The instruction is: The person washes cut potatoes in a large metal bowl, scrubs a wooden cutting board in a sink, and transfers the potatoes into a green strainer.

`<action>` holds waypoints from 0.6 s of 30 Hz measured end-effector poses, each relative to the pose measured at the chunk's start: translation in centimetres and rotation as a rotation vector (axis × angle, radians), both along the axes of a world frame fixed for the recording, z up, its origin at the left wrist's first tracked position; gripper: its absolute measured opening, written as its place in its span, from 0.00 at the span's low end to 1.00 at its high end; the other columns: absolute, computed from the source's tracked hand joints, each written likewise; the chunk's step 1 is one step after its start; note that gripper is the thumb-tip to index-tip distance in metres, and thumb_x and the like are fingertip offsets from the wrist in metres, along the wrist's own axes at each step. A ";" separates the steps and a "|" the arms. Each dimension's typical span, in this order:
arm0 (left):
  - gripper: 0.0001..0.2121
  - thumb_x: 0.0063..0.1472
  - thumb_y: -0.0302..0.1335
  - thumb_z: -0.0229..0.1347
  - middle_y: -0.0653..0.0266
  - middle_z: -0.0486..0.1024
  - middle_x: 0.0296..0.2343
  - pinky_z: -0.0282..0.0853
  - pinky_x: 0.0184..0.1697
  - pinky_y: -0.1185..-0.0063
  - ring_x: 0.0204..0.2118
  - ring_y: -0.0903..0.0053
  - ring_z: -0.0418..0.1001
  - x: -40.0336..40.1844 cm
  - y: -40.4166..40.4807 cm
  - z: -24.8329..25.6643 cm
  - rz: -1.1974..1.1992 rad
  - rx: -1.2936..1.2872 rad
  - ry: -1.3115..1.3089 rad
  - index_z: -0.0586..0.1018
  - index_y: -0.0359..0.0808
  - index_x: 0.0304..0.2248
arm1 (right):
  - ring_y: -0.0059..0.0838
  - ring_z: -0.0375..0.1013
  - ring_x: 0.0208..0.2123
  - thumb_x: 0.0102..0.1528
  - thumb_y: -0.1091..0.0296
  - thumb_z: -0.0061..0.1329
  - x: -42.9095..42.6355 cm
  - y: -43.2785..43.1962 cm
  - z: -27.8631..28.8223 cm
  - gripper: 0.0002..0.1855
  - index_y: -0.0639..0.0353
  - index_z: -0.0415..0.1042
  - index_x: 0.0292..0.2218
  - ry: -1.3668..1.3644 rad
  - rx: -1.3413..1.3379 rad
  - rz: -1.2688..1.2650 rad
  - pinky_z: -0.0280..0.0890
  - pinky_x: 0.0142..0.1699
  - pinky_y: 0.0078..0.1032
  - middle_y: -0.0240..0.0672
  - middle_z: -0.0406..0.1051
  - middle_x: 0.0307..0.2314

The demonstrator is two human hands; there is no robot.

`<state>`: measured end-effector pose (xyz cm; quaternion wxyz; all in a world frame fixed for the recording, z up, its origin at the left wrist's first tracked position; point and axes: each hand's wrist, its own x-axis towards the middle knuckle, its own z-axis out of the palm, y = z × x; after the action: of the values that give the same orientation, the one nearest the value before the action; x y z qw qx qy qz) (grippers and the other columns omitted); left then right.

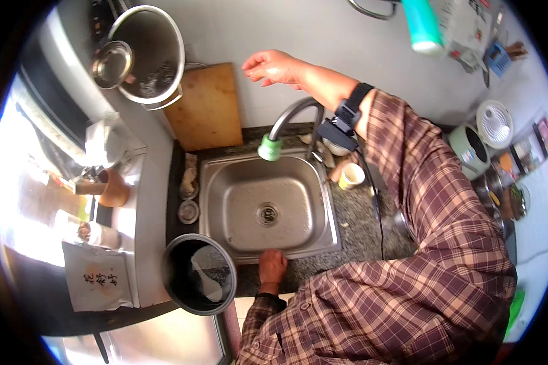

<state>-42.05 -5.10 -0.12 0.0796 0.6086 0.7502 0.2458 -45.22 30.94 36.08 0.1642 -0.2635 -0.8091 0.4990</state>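
Note:
My right hand point(274, 68) is raised over the curved faucet point(294, 114), in front of the wall. Nothing is in it, and its fingers are slightly bent and apart. A wooden cutting board point(210, 109) leans against the wall to its left. My left hand point(273, 267) rests curled at the near rim of the stainless steel sink point(274, 182), with no object visible in it. Left of that hand, a dark round pot point(176, 292) holds a white rice paddle point(208, 283). The faucet has a green nozzle point(270, 148); no water stream shows.
A large metal pot point(157, 36) and a small metal bowl point(113, 64) are at upper left. Right of the sink, a paper cup point(350, 175) stands on the stone counter point(360, 228). A wooden cup-shaped vessel point(114, 188) and a printed packet point(96, 292) lie on the left ledge.

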 end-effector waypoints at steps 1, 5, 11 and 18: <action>0.04 0.43 0.28 0.51 0.60 0.68 0.23 0.61 0.34 0.68 0.30 0.65 0.66 -0.2 0.2 -0.1 0.005 -0.012 0.015 0.71 0.38 0.21 | 0.22 0.66 0.37 0.50 0.67 0.44 2.2 -2.1 1.1 0.17 0.60 0.63 0.42 0.014 0.004 0.044 0.62 0.40 0.22 0.34 0.66 0.36; 0.05 0.44 0.28 0.51 0.60 0.68 0.24 0.60 0.36 0.68 0.31 0.65 0.65 -0.2 0.1 -1.3 -0.016 -0.013 0.080 0.71 0.38 0.22 | 0.20 0.67 0.33 0.53 0.67 0.41 12.1 -7.0 1.2 0.13 0.61 0.64 0.40 0.078 -0.069 0.125 0.63 0.35 0.17 0.32 0.68 0.33; 0.04 0.46 0.28 0.49 0.60 0.68 0.24 0.59 0.37 0.69 0.32 0.65 0.65 0.2 0.7 -0.4 -0.022 -0.068 0.076 0.71 0.37 0.23 | 0.21 0.68 0.29 0.53 0.69 0.40 29.7 -14.7 -5.1 0.12 0.61 0.63 0.40 0.012 -0.300 -0.270 0.65 0.31 0.16 0.35 0.69 0.30; 0.05 0.49 0.27 0.47 0.59 0.68 0.25 0.59 0.37 0.69 0.33 0.64 0.65 1.0 0.6 1.1 -0.064 -0.056 0.079 0.72 0.36 0.26 | 0.19 0.67 0.30 0.52 0.68 0.41 45.7 -22.9 -15.5 0.11 0.56 0.66 0.39 -0.022 -0.520 -1.086 0.63 0.35 0.19 0.31 0.69 0.30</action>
<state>-41.06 -4.48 0.99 0.0748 0.6390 0.7396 0.1978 0.46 8.00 20.53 0.3173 -0.6758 -0.4118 0.5225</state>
